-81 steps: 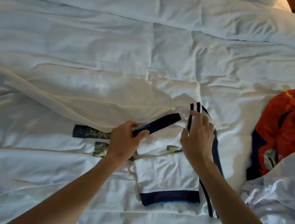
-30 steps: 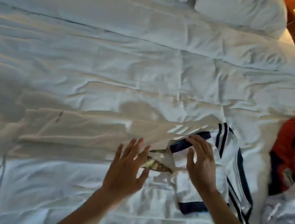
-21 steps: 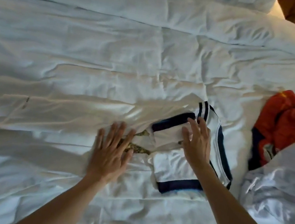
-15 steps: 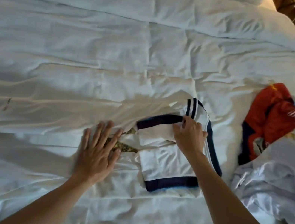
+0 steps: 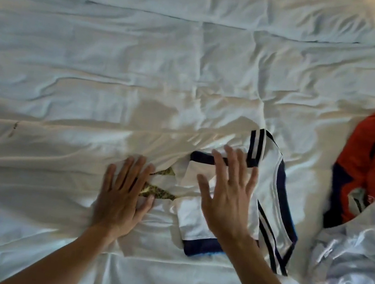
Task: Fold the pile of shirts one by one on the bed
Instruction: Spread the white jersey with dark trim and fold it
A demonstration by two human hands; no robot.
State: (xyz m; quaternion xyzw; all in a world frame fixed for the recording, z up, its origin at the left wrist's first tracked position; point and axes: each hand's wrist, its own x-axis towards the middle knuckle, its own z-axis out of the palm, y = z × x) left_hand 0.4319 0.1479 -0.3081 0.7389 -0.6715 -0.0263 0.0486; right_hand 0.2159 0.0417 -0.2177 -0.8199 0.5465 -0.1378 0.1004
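A white shirt (image 5: 270, 206) with navy trim and stripes lies partly folded on the white bed (image 5: 146, 59), its body stretching left across the sheet. My left hand (image 5: 122, 195) presses flat on the shirt's body beside a gold-patterned patch (image 5: 160, 192). My right hand (image 5: 229, 196) is spread over the folded sleeve, fingers straight, reaching the navy cuff (image 5: 203, 157); whether it touches the cloth is unclear. At the right edge lies the pile: a red and navy shirt (image 5: 373, 159) and a white shirt (image 5: 357, 252) in front of it.
The rumpled white duvet covers the whole view. A long seam runs across the far part of the bed (image 5: 202, 22). The pile lies near the bed's right edge.
My right hand has let go of the sleeve's edge and opened flat over the fold. My left hand stays flat on the shirt's body. The sleeve now lies folded inward.
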